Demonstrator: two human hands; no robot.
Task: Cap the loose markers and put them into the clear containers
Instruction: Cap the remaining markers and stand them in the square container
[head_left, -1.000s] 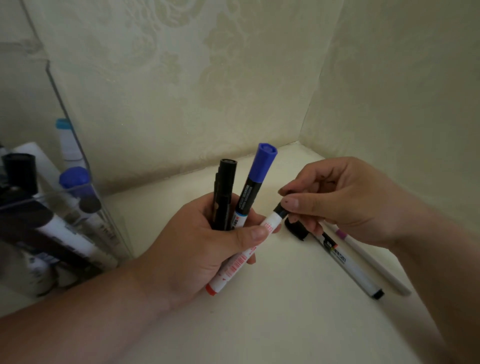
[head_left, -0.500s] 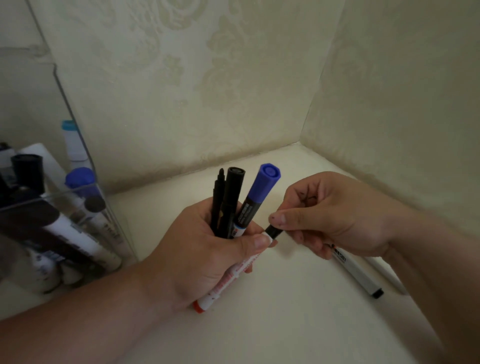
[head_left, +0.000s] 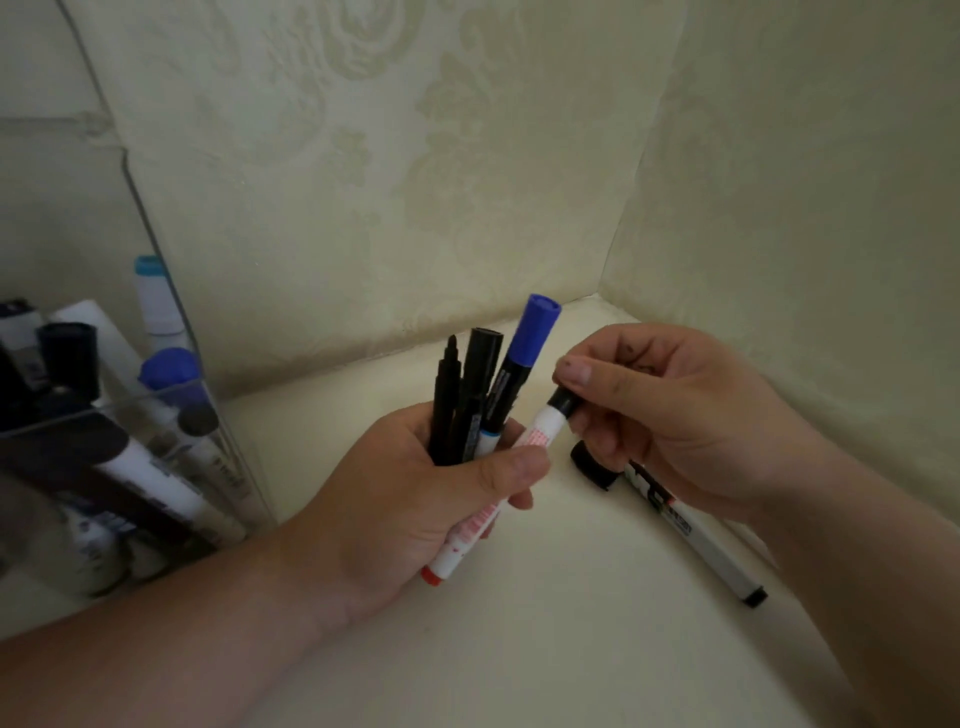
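At the far left a clear container (head_left: 156, 415) stands on the desk (head_left: 519, 649), cut off by the frame edge, so its full width cannot be told. Markers crowd it: a pale-blue-capped marker (head_left: 150, 291) upright at the back, a round blue cap (head_left: 169, 366) just in front of it, a stubby black cap (head_left: 70, 348) further left, and a white barrel (head_left: 150, 486) slanting across the front. The rest blur together behind the wall's glare, and I cannot count them. To its right the left hand (head_left: 415, 499) has its grip closed round four markers, fanned upward: a thin black marker (head_left: 445, 405) that narrows to a point on top, a thick black marker (head_left: 478, 384), a blue-capped marker (head_left: 524, 353), and a white marker (head_left: 483, 504) with red print, tilted rightward under the thumb (its red end pokes out below the palm). On that marker's upper end sits a black cap (head_left: 563, 402), and the right hand (head_left: 675, 415) has its grip pinched on it between thumb and forefinger; whether the cap is pushed fully home cannot be told. Under that hand a loose marker (head_left: 691, 530) lies on the desk, capped in black, its middle partly hidden by the fingers.
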